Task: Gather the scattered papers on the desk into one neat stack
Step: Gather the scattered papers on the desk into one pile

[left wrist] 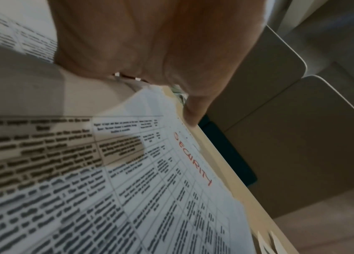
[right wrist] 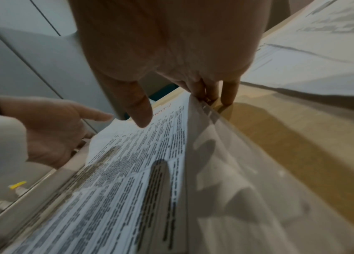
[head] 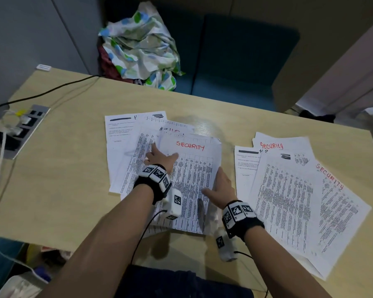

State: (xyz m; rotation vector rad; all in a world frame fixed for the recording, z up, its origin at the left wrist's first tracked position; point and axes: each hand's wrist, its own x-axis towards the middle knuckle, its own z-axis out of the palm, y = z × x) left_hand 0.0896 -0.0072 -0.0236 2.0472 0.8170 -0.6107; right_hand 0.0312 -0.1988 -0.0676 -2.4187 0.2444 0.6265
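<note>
Printed sheets lie in two loose groups on the pale wooden desk (head: 69, 190). The middle pile (head: 125, 147) is fanned out, and its top sheet (head: 192, 168) reads "SECURITY" in red. My left hand (head: 159, 157) holds that sheet's left edge, with fingers slipped beneath and thumb (left wrist: 191, 110) above. My right hand (head: 221, 188) lies along the sheet's right edge. Its straight fingers (right wrist: 206, 89) press against the raised edge while the thumb (right wrist: 139, 110) hovers over the print. A second spread of papers (head: 289, 190) lies to the right, untouched.
A socket panel (head: 24, 130) with plugs and a black cable (head: 52, 91) sits at the desk's left end. Behind the desk, a crumpled patterned cloth (head: 142, 46) lies on a teal seat (head: 246, 61). A strip of bare desk (head: 226, 151) separates the two paper groups.
</note>
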